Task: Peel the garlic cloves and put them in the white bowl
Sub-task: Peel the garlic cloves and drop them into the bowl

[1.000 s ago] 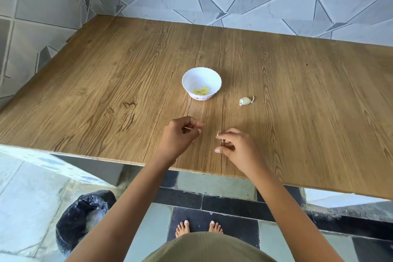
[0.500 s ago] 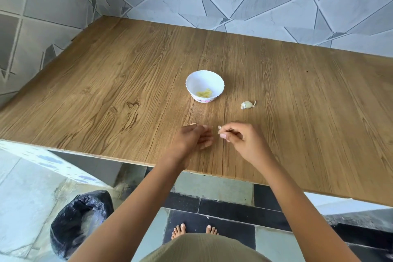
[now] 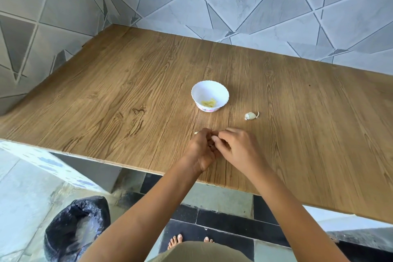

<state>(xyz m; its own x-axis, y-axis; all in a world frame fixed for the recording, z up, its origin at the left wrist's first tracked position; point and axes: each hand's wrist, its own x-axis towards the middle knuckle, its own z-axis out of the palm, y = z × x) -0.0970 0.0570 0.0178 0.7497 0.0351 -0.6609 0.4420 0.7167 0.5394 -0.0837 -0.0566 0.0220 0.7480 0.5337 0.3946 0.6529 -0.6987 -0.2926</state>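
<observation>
I see left hand [image 3: 200, 151] and right hand [image 3: 238, 151] meeting over the table [image 3: 106, 102], fingers curled, pinching a mostly hidden garlic clove [image 3: 196, 133]. Unpeeled clove [image 3: 251, 116] lies right of white bowl [image 3: 221, 91]; peeled garlic [image 3: 209, 102] inside.

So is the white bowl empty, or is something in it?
Not empty. The bowl stands upright, with a small pale yellow heap at its bottom.

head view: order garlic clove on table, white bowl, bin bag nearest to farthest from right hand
From the right hand:
1. garlic clove, just beyond it on the table.
2. white bowl, farther back, slightly left.
3. black bin bag, on the floor, far left.
</observation>
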